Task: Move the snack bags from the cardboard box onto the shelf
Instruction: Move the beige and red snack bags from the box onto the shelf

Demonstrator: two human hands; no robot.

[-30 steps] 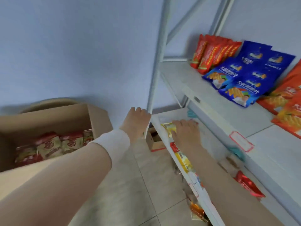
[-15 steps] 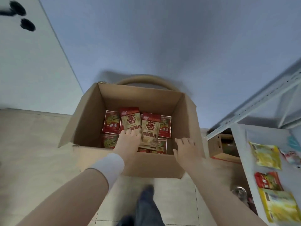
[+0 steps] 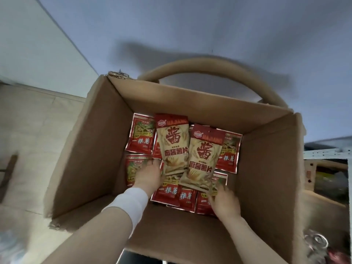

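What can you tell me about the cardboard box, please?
The box is plain brown corrugated cardboard, open at the top, flaps up, its near left corner torn. It stands on the tiled floor against the wall. Red and beige snack bags cover its bottom. Both hands, left and right, reach inside.

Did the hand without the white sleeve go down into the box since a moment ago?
Yes. The right hand was on the cardboard box's front edge; now it has reached inside, onto the snack bags.
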